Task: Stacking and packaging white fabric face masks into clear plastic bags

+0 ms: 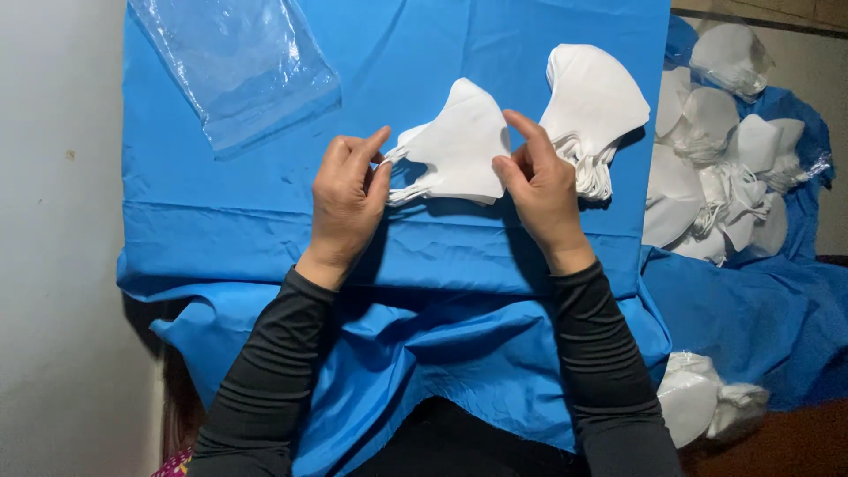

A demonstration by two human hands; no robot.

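A small stack of white folded face masks is held just above the blue cloth between both hands. My left hand pinches the ear-loop end on the left. My right hand grips the stack's right edge with thumb and forefinger. Just to the right lies another stack of white masks on the cloth, close to my right hand.
A clear plastic zip bag lies at the upper left of the cloth. A heap of loose white masks sits on blue fabric at the right. Bagged masks rest lower right. A grey wall borders the left.
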